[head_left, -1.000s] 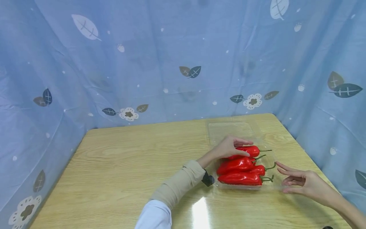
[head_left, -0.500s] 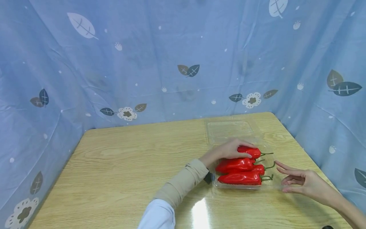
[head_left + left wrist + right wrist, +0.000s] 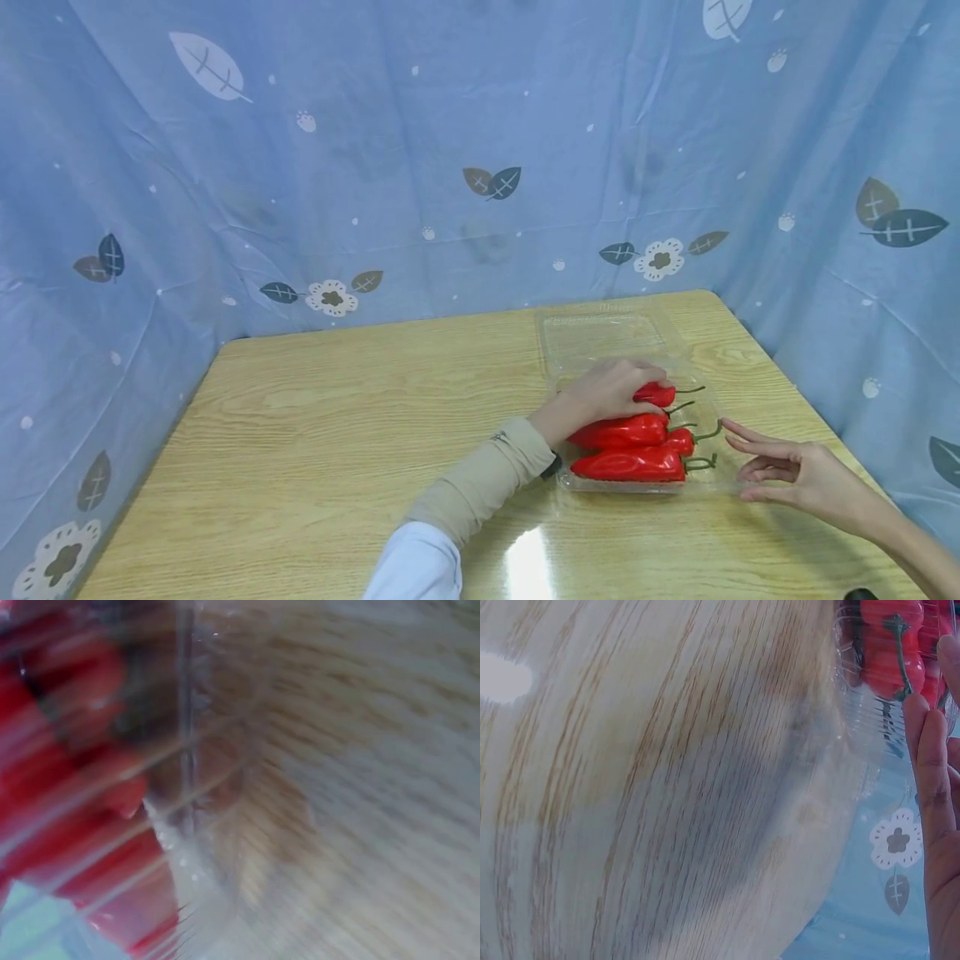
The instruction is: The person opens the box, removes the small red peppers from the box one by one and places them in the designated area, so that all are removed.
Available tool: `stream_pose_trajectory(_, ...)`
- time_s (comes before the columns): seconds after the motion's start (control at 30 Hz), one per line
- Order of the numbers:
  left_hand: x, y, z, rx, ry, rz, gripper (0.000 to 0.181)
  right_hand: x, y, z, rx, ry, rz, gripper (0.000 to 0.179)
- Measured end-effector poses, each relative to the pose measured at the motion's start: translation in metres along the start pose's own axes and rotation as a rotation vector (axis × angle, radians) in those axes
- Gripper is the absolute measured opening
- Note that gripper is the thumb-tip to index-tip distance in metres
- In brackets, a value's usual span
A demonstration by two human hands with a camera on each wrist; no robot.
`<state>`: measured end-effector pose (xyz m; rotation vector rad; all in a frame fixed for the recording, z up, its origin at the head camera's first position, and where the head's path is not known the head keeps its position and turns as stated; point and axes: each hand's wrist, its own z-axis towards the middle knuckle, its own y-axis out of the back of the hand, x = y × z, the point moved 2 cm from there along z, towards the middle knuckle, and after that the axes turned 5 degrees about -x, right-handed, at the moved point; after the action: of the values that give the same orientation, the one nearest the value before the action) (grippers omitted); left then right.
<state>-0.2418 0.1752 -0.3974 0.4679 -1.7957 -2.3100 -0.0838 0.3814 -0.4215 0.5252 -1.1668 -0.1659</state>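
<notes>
Several long red peppers (image 3: 630, 464) with green stems lie side by side in a clear plastic clamshell box (image 3: 628, 487), at the right of the table in the head view. My left hand (image 3: 611, 389) reaches over the box from the left. Its fingers and thumb grip the farthest pepper (image 3: 658, 394), covering most of its body. In the left wrist view, red peppers (image 3: 45, 780) appear blurred behind the plastic wall. Beside the box's right edge is my right hand (image 3: 802, 479), fingers extended and fingertips at the plastic. The right wrist view shows these fingers (image 3: 934, 776) nearly straight near a stem.
The box's clear lid (image 3: 603, 335) lies folded back flat behind it, toward the table's far edge. A wood-grain table (image 3: 337, 450) stretches to the left. Blue leaf-patterned curtains (image 3: 420, 125) enclose the back and both sides. A small black piece (image 3: 552, 466) sits under the left wrist.
My left hand closes further over the farthest pepper, which first shifts slightly toward me, then back and a little left. My right hand stays by the box's right edge.
</notes>
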Motion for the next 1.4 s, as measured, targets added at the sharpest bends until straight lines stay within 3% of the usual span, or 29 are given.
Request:
stream_pose_trajectory(0.13,0.002,0.001,0.000,0.021,0.096,-0.057,0.044,0.001,0.000,0.001,0.007,-0.010,-0.020,0.078)
stream_pose_trajectory(0.23,0.007,0.003,-0.003,0.004,0.182,-0.160,0.046,0.002,0.001,0.002,0.014,-0.023,-0.028,0.079)
stream_pose_trajectory(0.43,0.015,0.014,-0.015,-0.186,0.313,-0.408,0.044,0.007,0.000,0.001,-0.006,-0.073,-0.075,0.075)
stream_pose_trajectory(0.77,0.025,0.041,-0.058,-0.469,0.583,-0.778,0.037,0.005,0.000,0.001,-0.026,-0.090,-0.135,0.075)
stream_pose_trajectory(0.87,0.030,0.047,-0.073,-0.506,0.639,-0.821,0.036,0.003,0.000,0.000,-0.027,-0.075,-0.131,0.076)
stream_pose_trajectory(1.2,0.045,0.049,-0.130,-0.592,0.716,-0.887,0.037,-0.002,0.000,0.003,-0.043,-0.072,-0.172,0.083)
stream_pose_trajectory(1.3,0.046,0.045,-0.144,-0.633,0.779,-0.907,0.037,-0.005,-0.001,0.003,-0.063,-0.082,-0.208,0.087)
stream_pose_trajectory(1.4,0.048,0.042,-0.156,-0.729,0.883,-0.925,0.038,-0.007,-0.004,0.004,-0.089,-0.100,-0.224,0.089)
